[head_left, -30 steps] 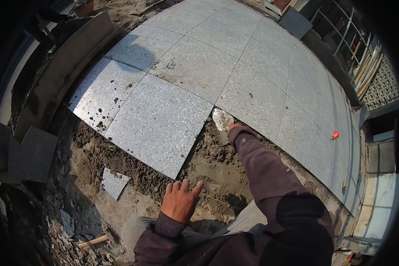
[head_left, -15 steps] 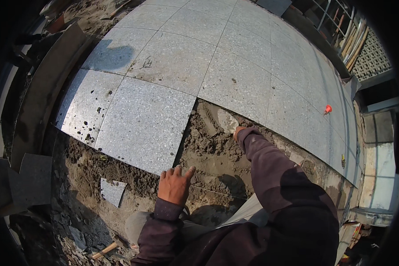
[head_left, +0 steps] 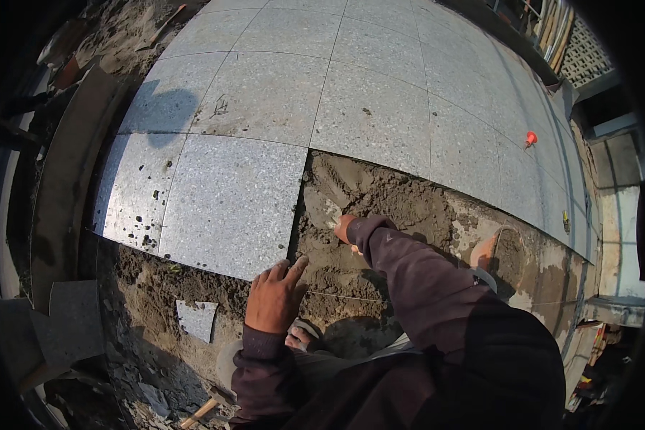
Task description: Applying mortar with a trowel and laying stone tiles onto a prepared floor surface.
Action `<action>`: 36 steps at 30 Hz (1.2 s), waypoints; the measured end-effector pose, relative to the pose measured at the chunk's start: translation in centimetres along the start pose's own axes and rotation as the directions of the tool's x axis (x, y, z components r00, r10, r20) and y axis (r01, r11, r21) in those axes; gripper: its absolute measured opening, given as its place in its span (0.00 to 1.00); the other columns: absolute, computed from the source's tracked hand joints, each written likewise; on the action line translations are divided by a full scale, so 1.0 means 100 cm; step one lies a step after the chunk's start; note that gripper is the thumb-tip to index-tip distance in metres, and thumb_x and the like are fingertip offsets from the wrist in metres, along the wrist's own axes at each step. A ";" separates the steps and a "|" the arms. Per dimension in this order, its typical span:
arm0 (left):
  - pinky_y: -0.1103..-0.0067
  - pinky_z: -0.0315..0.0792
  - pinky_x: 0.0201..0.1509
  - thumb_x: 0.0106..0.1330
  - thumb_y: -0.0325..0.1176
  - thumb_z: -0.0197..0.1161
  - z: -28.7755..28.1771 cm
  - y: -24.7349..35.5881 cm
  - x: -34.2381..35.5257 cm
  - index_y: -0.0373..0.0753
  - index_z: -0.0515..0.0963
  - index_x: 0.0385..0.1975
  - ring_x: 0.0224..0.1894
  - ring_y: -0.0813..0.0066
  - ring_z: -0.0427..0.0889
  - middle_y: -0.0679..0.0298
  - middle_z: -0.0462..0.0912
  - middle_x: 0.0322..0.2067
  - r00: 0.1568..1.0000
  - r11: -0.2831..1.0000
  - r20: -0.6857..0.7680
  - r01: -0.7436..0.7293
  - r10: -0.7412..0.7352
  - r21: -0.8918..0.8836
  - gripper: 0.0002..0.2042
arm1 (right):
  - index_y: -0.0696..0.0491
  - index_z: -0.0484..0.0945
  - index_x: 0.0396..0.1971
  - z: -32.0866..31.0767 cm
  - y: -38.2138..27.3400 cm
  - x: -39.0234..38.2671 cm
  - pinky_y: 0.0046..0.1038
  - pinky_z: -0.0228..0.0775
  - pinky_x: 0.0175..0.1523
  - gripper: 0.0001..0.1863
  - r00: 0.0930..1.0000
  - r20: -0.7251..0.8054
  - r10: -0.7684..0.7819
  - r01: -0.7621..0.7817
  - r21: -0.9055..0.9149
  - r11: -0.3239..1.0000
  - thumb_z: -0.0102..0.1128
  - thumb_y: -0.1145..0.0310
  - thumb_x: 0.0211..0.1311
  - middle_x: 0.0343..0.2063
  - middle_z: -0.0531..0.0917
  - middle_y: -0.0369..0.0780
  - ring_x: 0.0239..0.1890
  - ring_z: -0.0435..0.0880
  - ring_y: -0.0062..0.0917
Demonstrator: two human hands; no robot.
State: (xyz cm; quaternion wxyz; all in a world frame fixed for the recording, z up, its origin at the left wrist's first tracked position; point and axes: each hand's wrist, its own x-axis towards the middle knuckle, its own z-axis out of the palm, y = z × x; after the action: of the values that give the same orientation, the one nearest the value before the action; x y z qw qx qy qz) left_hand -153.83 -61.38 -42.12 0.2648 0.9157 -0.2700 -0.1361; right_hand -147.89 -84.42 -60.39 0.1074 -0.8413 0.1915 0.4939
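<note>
Far left: curved kerb (head_left: 64, 186), then loose grey slab offcuts (head_left: 64, 322) on rubble. A small tile shard (head_left: 196, 319) lies on the dirt just left of the left hand. Laid granite slabs (head_left: 229, 201) fill the upper left, their near edge running left to right.

Left hand (head_left: 274, 301): palm down on the mortar bed (head_left: 380, 208), fingers spread slightly, fingertips at the corner of the nearest slab, holding nothing. A taut string line (head_left: 337, 296) runs rightward from the fingers across the bed.

Right hand (head_left: 345, 228): stretched forward, farther out than the left, mostly hidden by its sleeve. It seems to press a pale trowel blade (head_left: 330, 215) into the mortar just beside the slab edge; blade points up-left, away from the body. Grip likely closed, cannot tell for sure.

Right: sandalled foot (head_left: 484, 254) on the bed; small red marker (head_left: 531, 136) on the slabs beyond.
</note>
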 end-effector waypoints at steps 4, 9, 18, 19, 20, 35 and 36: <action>0.71 0.65 0.43 0.50 0.35 0.56 0.012 -0.017 0.016 0.49 0.66 0.46 0.39 0.59 0.71 0.57 0.72 0.39 0.998 1.000 0.058 0.006 -0.007 0.012 0.20 | 0.51 0.58 0.52 0.104 0.074 0.043 0.31 0.61 0.46 0.22 0.990 0.100 -0.102 0.086 0.157 0.984 0.41 0.60 0.57 0.48 0.67 0.38 0.44 0.69 0.32; 0.68 0.66 0.40 0.49 0.33 0.57 0.010 -0.062 0.024 0.45 0.67 0.45 0.37 0.56 0.72 0.56 0.73 0.35 0.997 0.987 0.037 0.068 -0.064 -0.146 0.20 | 0.54 0.63 0.48 0.063 0.041 -0.078 0.36 0.65 0.40 0.20 0.959 0.199 -0.200 0.269 -0.427 0.863 0.46 0.64 0.55 0.42 0.71 0.46 0.39 0.73 0.38; 0.71 0.66 0.40 0.50 0.32 0.57 0.014 -0.048 0.056 0.44 0.67 0.45 0.37 0.57 0.72 0.56 0.73 0.36 0.994 0.994 0.108 0.018 -0.006 -0.112 0.20 | 0.53 0.52 0.55 -0.055 0.007 -0.022 0.28 0.69 0.30 0.28 0.993 -0.034 -0.111 0.115 0.403 0.908 0.41 0.56 0.56 0.46 0.69 0.45 0.26 0.76 0.29; 0.71 0.66 0.41 0.49 0.32 0.57 0.017 -0.044 0.062 0.44 0.67 0.45 0.37 0.57 0.72 0.56 0.73 0.36 0.995 0.993 0.103 -0.001 0.014 -0.120 0.20 | 0.54 0.55 0.54 -0.036 0.010 -0.003 0.27 0.68 0.35 0.29 0.988 -0.016 -0.151 0.152 0.173 0.973 0.44 0.55 0.55 0.47 0.68 0.45 0.33 0.74 0.31; 0.71 0.66 0.40 0.49 0.32 0.58 0.017 -0.040 0.065 0.44 0.67 0.45 0.38 0.57 0.72 0.56 0.73 0.36 0.997 0.993 0.071 -0.029 0.037 -0.118 0.20 | 0.55 0.57 0.53 -0.010 0.011 0.013 0.26 0.67 0.40 0.29 0.981 0.022 -0.191 0.192 -0.065 0.979 0.46 0.55 0.53 0.49 0.66 0.45 0.39 0.72 0.32; 0.71 0.67 0.41 0.50 0.31 0.57 0.006 0.005 0.042 0.44 0.67 0.46 0.40 0.56 0.72 0.54 0.72 0.39 0.993 0.998 0.101 0.058 -0.059 0.014 0.20 | 0.52 0.60 0.51 0.062 0.132 -0.081 0.41 0.60 0.51 0.25 0.967 -0.013 -0.255 0.230 -0.387 0.893 0.51 0.68 0.51 0.48 0.67 0.42 0.49 0.66 0.37; 0.72 0.67 0.41 0.50 0.30 0.57 0.010 0.011 0.041 0.44 0.67 0.46 0.39 0.56 0.72 0.54 0.72 0.39 0.994 0.999 0.107 0.034 -0.036 0.023 0.20 | 0.51 0.58 0.52 0.058 0.159 -0.078 0.44 0.60 0.50 0.26 0.981 0.014 -0.196 0.188 -0.344 0.920 0.50 0.68 0.51 0.50 0.65 0.42 0.51 0.65 0.38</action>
State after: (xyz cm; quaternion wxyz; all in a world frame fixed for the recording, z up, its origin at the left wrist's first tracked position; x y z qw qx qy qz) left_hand -151.30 -64.91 -42.72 0.2377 0.9144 -0.2692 -0.1868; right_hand -162.68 -95.00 -56.27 0.0048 -0.8669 0.0202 0.4981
